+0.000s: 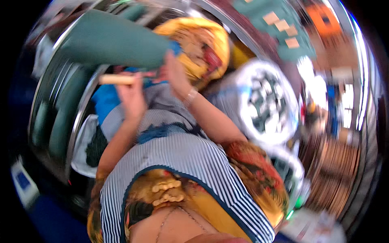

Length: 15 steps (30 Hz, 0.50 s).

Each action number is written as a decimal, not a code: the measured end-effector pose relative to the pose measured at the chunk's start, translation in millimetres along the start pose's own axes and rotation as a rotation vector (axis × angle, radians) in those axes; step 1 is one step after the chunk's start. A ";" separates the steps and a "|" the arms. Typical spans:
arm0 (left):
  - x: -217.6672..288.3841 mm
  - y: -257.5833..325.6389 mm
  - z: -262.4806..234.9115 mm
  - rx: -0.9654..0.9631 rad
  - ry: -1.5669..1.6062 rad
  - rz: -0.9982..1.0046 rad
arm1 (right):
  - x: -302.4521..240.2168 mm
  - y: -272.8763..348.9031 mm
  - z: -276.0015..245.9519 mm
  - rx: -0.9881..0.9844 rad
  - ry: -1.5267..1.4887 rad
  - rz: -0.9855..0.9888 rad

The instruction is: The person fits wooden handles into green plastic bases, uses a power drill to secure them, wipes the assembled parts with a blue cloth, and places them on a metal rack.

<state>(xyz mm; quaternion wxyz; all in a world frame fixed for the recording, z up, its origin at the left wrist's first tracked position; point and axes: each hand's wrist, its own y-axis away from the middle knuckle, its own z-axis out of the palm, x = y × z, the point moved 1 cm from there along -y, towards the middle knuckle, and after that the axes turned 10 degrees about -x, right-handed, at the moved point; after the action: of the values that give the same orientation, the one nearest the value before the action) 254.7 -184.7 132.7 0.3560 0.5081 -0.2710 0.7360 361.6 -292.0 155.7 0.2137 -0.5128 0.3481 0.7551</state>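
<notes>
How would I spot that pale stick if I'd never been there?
Find the big green panel at the upper left. Just below it, the person's left hand holds the pale stick. It's cream-coloured, straight and narrow, unlike the bright blue material below it.

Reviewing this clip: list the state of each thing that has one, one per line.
Left hand, closed on the pale rod
Pale rod, held, lying roughly crosswise
Right hand, beside the green panel; finger pose blurred
Yellow bag, open
White bag, open, filled
Brown flat sheets, stacked
Striped apron, worn
</notes>
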 end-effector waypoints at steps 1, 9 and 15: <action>8.0 -0.2 -3.4 -0.079 -0.209 0.163 | 4.6 1.2 12.5 0.075 -0.331 0.061; 88.4 -7.3 -45.6 -0.089 -0.790 0.294 | -0.7 153.1 -63.8 0.312 0.722 -0.164; 53.4 -2.3 -89.2 -0.459 -1.210 0.223 | 9.9 397.2 -168.4 0.987 1.516 0.851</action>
<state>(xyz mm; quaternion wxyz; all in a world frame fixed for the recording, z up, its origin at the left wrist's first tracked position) 194.8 -102.2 153.0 0.1617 0.7123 -0.6248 0.2761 193.2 -682.4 229.2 -0.1638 -0.5456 0.8218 0.0131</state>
